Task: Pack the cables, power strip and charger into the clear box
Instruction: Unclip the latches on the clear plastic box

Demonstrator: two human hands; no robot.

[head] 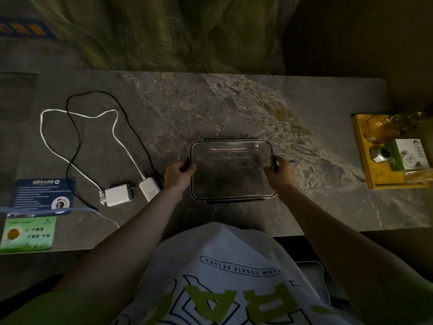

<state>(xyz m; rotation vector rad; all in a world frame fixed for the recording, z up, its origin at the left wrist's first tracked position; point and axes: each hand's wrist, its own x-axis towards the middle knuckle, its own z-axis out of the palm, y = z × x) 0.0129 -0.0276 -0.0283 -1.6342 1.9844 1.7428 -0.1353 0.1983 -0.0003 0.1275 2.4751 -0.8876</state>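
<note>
The clear box (230, 146) sits on the marble table in front of me, with dark clips along its edges and a lid that looks closed. My left hand (178, 173) grips its left side clip and my right hand (280, 172) grips its right side clip. To the left lie a white charger (117, 194) and a white power strip (149, 188), side by side. A white cable (77, 114) and a black cable (70, 99) loop across the table behind them.
A blue card (43, 193) and a green card (28, 233) lie at the table's left front corner. A yellow tray (365, 170) with a small box and glassware stands at the right edge. A curtain hangs behind the table.
</note>
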